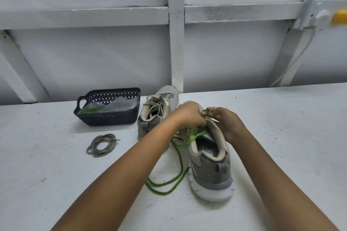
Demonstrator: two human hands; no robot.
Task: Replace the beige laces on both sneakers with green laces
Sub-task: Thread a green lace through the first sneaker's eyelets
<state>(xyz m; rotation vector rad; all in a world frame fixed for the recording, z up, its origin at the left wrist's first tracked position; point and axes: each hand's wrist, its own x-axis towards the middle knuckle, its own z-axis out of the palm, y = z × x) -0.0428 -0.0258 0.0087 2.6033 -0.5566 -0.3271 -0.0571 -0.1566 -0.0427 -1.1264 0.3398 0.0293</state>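
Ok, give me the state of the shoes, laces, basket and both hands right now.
Near sneaker: upright, partly laced green.
Far sneaker: upright, beige laces in.
Green lace: partly threaded, rest trailing on table.
Loose beige lace: coiled on table.
Basket: holds bagged green lace.
Left hand: pinches green lace.
Right hand: pinches green lace.

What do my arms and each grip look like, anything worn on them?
The left forearm and right forearm are bare, no sleeves in view. The left grip and right grip are ungloved; no watch, bracelet or ring shows.
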